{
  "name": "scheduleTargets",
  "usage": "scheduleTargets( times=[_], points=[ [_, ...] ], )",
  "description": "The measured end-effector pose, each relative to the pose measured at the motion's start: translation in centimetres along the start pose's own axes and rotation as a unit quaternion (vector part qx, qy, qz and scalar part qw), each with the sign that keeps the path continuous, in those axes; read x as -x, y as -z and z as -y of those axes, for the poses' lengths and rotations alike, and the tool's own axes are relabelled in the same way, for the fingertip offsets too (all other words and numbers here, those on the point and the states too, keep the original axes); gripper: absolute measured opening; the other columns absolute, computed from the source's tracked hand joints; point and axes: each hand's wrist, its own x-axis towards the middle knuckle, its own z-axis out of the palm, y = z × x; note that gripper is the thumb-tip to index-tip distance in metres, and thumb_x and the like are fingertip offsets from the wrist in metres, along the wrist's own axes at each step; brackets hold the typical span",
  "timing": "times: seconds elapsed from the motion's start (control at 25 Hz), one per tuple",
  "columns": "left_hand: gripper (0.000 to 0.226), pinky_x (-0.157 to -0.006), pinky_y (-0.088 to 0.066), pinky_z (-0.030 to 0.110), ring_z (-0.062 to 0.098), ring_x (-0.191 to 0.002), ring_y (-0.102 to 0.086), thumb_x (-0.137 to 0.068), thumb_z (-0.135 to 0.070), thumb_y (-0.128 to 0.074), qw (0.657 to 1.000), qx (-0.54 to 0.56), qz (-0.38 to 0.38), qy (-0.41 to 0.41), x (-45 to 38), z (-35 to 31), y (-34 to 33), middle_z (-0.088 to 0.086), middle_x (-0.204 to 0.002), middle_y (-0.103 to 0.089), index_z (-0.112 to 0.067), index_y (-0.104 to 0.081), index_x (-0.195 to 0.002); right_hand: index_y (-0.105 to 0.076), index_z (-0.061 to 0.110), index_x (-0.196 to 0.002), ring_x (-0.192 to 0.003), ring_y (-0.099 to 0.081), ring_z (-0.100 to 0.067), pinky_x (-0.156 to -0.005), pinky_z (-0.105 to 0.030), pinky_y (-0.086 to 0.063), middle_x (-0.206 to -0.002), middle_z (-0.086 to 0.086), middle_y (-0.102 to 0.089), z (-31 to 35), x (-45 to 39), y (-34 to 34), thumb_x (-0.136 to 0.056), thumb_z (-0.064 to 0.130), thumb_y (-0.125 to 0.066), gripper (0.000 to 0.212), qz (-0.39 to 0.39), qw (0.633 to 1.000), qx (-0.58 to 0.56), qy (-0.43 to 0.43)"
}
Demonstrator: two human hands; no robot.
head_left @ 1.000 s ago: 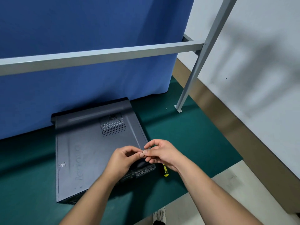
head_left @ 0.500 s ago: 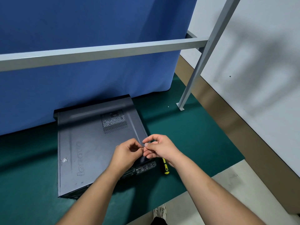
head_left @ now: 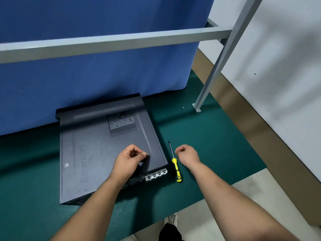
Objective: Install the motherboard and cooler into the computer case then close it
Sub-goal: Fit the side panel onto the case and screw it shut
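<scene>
The dark grey computer case (head_left: pixel 97 153) lies flat on the green mat (head_left: pixel 217 145) with its side panel on and its vent grille facing up. My left hand (head_left: pixel 129 160) hovers over the case's near right corner, fingers curled, thumb pressed to forefinger in a pinch on something too tiny to identify. My right hand (head_left: pixel 188 154) hangs loosely curled over the mat, holding nothing, just right of a yellow-handled screwdriver (head_left: pixel 176 168) lying beside the case. Motherboard and cooler are hidden.
A blue curtain (head_left: pixel 86 75) hangs right behind the case. A grey metal bar (head_left: pixel 121 42) crosses overhead and a slanted post (head_left: pixel 213 75) is bolted to the mat at the right. The mat's edge and the floor with my shoe (head_left: pixel 171 220) lie near me.
My hands were pinched together above the case's near corner; they have now parted. The right hand moved right past the screwdriver, which it had covered, while the left stayed over the case.
</scene>
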Motion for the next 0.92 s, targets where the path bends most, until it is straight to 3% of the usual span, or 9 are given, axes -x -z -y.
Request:
scheduleTargets(
  times=[0.08, 0.16, 0.36, 0.52, 0.64, 0.76, 0.92],
  points=[
    [0.010, -0.059, -0.051, 0.021, 0.011, -0.070, -0.069, -0.091, -0.009, -0.074, 1.000, 0.010, 0.005, 0.003, -0.3, 0.1, 0.2, 0.005, -0.086, -0.078, -0.004, -0.066, -0.088, -0.066, 0.019, -0.099, -0.102, -0.062, -0.023, -0.083, -0.027, -0.048, -0.113, -0.003, -0.070, -2.7, -1.2, -1.8, -0.096, 0.023, -0.061, 0.007, 0.038, 0.991, 0.117, -0.046],
    [0.010, -0.062, -0.052, 0.026, 0.010, -0.070, -0.069, -0.091, -0.009, -0.074, 1.000, 0.010, 0.007, 0.007, -0.3, 0.1, 0.1, 0.003, -0.086, -0.078, -0.005, -0.066, -0.088, -0.063, 0.015, -0.106, -0.102, -0.064, -0.027, -0.078, -0.028, -0.050, -0.115, -0.007, -0.068, -4.1, -1.9, -3.5, -0.094, 0.031, -0.066, 0.020, 0.058, 0.983, 0.162, -0.070],
    [0.009, -0.070, -0.050, 0.034, 0.011, -0.070, -0.067, -0.090, -0.010, -0.075, 1.000, 0.009, -0.006, 0.003, -0.2, 0.3, -0.3, 0.005, -0.086, -0.077, -0.007, -0.068, -0.087, -0.062, 0.010, -0.111, -0.102, -0.066, -0.033, -0.082, -0.040, -0.060, -0.114, -0.012, -0.066, -5.5, -2.2, -5.8, -0.095, 0.031, -0.065, 0.026, 0.000, 0.977, 0.199, -0.071],
    [0.007, -0.073, -0.053, 0.033, 0.014, -0.077, -0.071, -0.089, -0.008, -0.074, 0.999, 0.028, -0.004, 0.019, -0.3, 0.2, -0.1, 0.003, -0.087, -0.078, -0.010, -0.069, -0.085, -0.064, 0.014, -0.098, -0.094, -0.068, -0.033, -0.081, -0.044, -0.061, -0.103, -0.009, -0.068, -5.0, -1.4, -4.5, -0.095, 0.030, -0.062, 0.016, -0.014, 0.988, 0.144, -0.056],
    [0.012, -0.077, -0.053, 0.031, 0.019, -0.080, -0.070, -0.090, 0.002, -0.065, 0.990, 0.134, -0.038, 0.034, -0.1, -0.4, -0.2, 0.011, -0.088, -0.077, -0.009, -0.066, -0.083, -0.061, 0.020, -0.095, -0.090, -0.069, -0.025, -0.078, -0.037, -0.058, -0.098, -0.003, -0.068, -3.0, 1.1, -1.8, -0.097, 0.027, -0.061, 0.007, -0.068, 0.996, 0.026, 0.049],
    [0.017, -0.076, -0.060, 0.029, 0.028, -0.091, -0.074, -0.092, 0.003, -0.061, 0.935, 0.343, -0.044, 0.076, 1.2, -1.2, -0.8, 0.018, -0.094, -0.076, -0.012, -0.062, -0.085, -0.064, 0.029, -0.096, -0.071, -0.072, -0.014, -0.061, -0.020, -0.054, -0.097, -0.005, -0.066, -1.5, 5.9, 1.0, -0.099, 0.021, -0.060, 0.009, 0.003, 0.978, -0.127, 0.166],
    [0.008, -0.084, -0.062, 0.042, 0.034, -0.101, -0.075, -0.086, 0.001, -0.060, 0.787, 0.597, -0.011, 0.158, 3.3, -1.7, -1.2, 0.020, -0.111, -0.074, -0.006, -0.061, -0.090, -0.071, 0.027, -0.105, -0.062, -0.066, -0.012, -0.063, -0.020, -0.049, -0.091, 0.013, -0.063, -1.6, 10.7, 2.5, -0.099, 0.016, -0.064, 0.015, 0.088, 0.951, -0.060, 0.289]
  ],
)
